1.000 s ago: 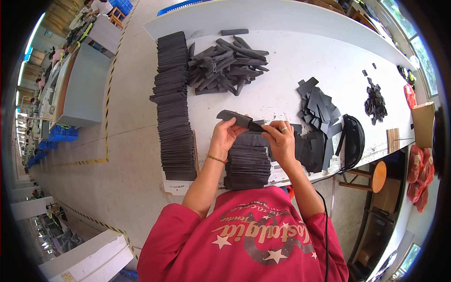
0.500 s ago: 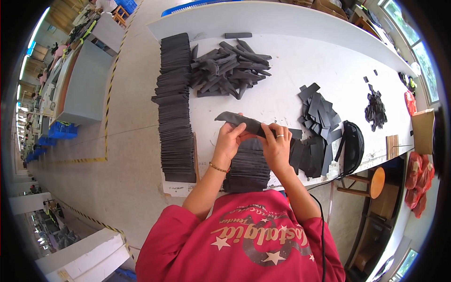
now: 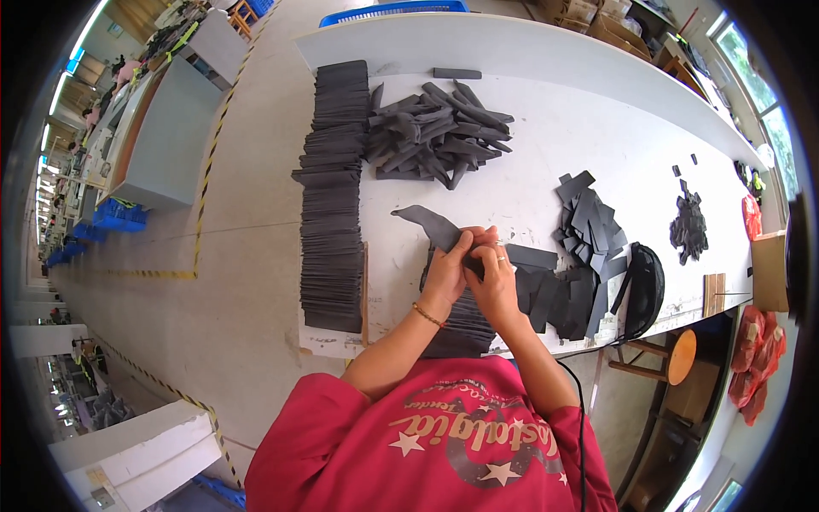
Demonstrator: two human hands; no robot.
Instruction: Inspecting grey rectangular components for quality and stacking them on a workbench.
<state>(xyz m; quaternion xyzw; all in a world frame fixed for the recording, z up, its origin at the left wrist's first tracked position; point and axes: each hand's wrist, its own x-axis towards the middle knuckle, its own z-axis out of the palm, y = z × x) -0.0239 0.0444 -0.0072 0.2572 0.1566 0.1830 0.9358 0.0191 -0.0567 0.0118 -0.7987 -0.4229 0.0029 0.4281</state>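
Note:
A dark grey strip of fabric, curved and seemingly folded or tubular, extends leftward from my hands above the white table. My left hand grips it, thumb on top. Close beside it, my right hand, with a ring on one finger, is closed on the strip's near end, which the fingers mostly hide. Just below my hands, partly covered by them, stands a row of similar dark pieces. Right of my hands, flat black rectangular pieces lie fanned and overlapping.
A long, tightly packed row of dark pieces lines the table's left edge. Beyond my hands is a loose heap of rolled strips. On the right are loose rectangles, a black bag and a small dark pile. A stool stands below.
My hands have drawn closer together and lower at the strip's right end. More of the strip's left part now sticks out free. The whole view has shifted slightly.

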